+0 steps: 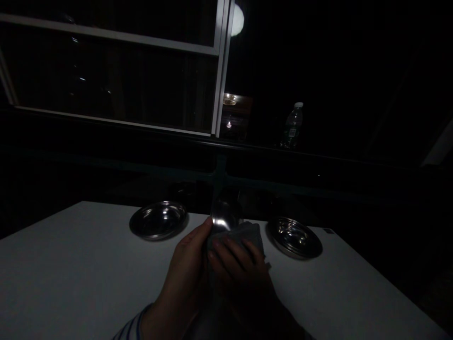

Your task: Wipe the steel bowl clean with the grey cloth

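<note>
Between my hands, above the near part of the white table, is a shiny metal bowl (226,212), tilted so that its upper part shows. My left hand (189,259) grips its left edge, thumb up along the side. A grey cloth (249,232) lies against the bowl's surface, and my right hand (239,264) presses it there with bent fingers. The lower part of the bowl is hidden behind both hands and the cloth. To the left stands a shallow metal bowl (158,220); to the right are metal bowls (294,237) that seem stacked.
The white table (88,264) has its far edge just beyond the bowls. A small dark label (328,231) sits at its right corner. Farther back, a clear plastic bottle (293,126) stands on a dark ledge beside a white-framed window (219,71). The room is very dark.
</note>
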`<state>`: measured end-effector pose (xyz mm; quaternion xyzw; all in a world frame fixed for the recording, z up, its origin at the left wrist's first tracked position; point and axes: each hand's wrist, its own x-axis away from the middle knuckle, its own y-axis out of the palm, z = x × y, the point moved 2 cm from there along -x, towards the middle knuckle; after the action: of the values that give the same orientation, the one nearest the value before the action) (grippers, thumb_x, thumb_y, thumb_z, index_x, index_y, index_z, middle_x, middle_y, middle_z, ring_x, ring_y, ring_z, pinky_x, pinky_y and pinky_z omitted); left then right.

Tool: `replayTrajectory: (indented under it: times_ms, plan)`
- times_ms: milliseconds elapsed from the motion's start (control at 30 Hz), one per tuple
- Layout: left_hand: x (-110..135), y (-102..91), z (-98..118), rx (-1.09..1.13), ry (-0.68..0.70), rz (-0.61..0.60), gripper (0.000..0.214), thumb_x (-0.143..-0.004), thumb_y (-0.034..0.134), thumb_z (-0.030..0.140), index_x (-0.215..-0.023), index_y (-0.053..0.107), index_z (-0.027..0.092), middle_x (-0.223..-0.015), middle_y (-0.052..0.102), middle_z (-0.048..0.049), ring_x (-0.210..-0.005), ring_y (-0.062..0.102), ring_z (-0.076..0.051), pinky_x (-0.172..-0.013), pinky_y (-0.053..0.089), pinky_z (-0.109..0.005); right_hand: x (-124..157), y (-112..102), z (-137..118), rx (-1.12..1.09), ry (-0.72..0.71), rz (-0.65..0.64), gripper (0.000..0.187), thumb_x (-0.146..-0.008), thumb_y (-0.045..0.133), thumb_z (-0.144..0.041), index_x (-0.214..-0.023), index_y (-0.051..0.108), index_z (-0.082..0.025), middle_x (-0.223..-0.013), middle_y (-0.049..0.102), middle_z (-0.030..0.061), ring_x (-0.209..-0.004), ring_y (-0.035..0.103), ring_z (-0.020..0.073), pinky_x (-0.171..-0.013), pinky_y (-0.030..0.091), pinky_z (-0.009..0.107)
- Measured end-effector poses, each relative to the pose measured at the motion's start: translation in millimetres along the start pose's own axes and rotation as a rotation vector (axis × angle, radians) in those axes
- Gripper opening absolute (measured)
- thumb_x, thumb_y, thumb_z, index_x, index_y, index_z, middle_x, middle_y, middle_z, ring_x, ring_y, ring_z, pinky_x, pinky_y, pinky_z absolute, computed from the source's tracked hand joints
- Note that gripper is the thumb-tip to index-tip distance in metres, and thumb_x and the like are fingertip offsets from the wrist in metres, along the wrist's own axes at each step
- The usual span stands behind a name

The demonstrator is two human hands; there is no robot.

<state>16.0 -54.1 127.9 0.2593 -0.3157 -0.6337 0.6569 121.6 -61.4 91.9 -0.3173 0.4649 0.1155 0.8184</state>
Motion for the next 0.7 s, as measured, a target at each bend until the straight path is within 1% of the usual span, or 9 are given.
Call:
replayTrajectory:
  times_ms: [100,233,300,400,467,533,633,700]
  plan:
    - [-0.1,-2.0,-0.4,-0.017,0.021,0.010,0.015,-0.071,0.065,0.029,-0.072,0.067,0.014,-0.065,0.067,-0.0013,-0.056,0.059,-0.010,-0.050,0.045,-0.019,-1.0,0.5,0.7,0.000,-0.003,-0.014,0.026,-0.088,0.042,-0.017,-0.106,0.060,-0.016,-0.113,0.062,0.0023,-0.113,0.045,0.0176,-0.102,0.023,0.041]
    - [2.9,-1.3,-3.5,-0.045,0.002,-0.034,0.015,-0.071,0.066,0.028,-0.073,0.067,0.013,-0.067,0.068,-0.0022,-0.061,0.061,-0.012,-0.054,0.046,-0.020,-8.6,-5.1,5.4,0.012,0.048,-0.043,0.030,-0.090,0.037,-0.021,-0.107,0.060,-0.012,-0.114,0.061,0.0061,-0.112,0.046,0.0204,-0.097,0.029,0.040]
    - [4.2,0.5,-2.1,-0.047,0.012,-0.038,0.017,-0.072,0.065,0.029,-0.075,0.068,0.013,-0.068,0.068,-0.0027,-0.064,0.062,-0.013,-0.054,0.046,-0.021,-8.6,-5.8,4.5,0.006,0.039,-0.022,0.029,-0.090,0.037,-0.020,-0.105,0.061,-0.013,-0.111,0.063,0.0048,-0.110,0.047,0.0197,-0.098,0.028,0.040]
    - [4.4,2.2,1.9,-0.037,0.026,0.002,0.019,-0.071,0.065,0.033,-0.074,0.068,0.015,-0.067,0.068,-0.0026,-0.065,0.062,-0.014,-0.054,0.046,-0.021,-4.5,-2.2,0.8,-0.014,0.001,-0.020,0.026,-0.089,0.039,-0.017,-0.103,0.061,-0.016,-0.110,0.064,0.0014,-0.110,0.046,0.0173,-0.102,0.023,0.039]
    - [3.9,1.9,2.2,-0.040,0.011,0.039,0.020,-0.070,0.066,0.035,-0.073,0.067,0.015,-0.066,0.067,-0.0027,-0.064,0.062,-0.015,-0.054,0.047,-0.022,-3.6,-0.7,0.3,-0.024,-0.010,-0.039,0.026,-0.090,0.039,-0.018,-0.103,0.061,-0.016,-0.111,0.063,0.0013,-0.111,0.046,0.0170,-0.102,0.021,0.040]
    - [3.0,0.8,0.1,-0.043,0.000,0.052,0.021,-0.069,0.067,0.035,-0.073,0.067,0.014,-0.066,0.067,-0.0029,-0.063,0.062,-0.015,-0.056,0.047,-0.023,-5.4,-2.5,2.5,-0.020,0.000,-0.045,0.027,-0.090,0.037,-0.019,-0.104,0.061,-0.016,-0.111,0.063,0.0024,-0.110,0.047,0.0176,-0.101,0.023,0.040]
    - [1.4,-0.9,-4.3,-0.049,0.002,0.001,0.021,-0.068,0.068,0.032,-0.075,0.067,0.013,-0.067,0.067,-0.0030,-0.061,0.061,-0.014,-0.057,0.047,-0.023,-8.3,-6.7,7.4,-0.012,0.050,-0.081,0.030,-0.090,0.036,-0.020,-0.108,0.059,-0.013,-0.115,0.061,0.0059,-0.112,0.046,0.0200,-0.096,0.029,0.041]
    - [0.4,-2.1,-4.7,-0.053,0.008,-0.028,0.021,-0.069,0.068,0.033,-0.074,0.067,0.013,-0.066,0.067,-0.0029,-0.059,0.060,-0.013,-0.055,0.046,-0.023,-6.7,-7.0,8.0,-0.021,0.044,-0.098,0.032,-0.090,0.036,-0.021,-0.111,0.058,-0.012,-0.118,0.059,0.0070,-0.114,0.044,0.0211,-0.094,0.032,0.041]
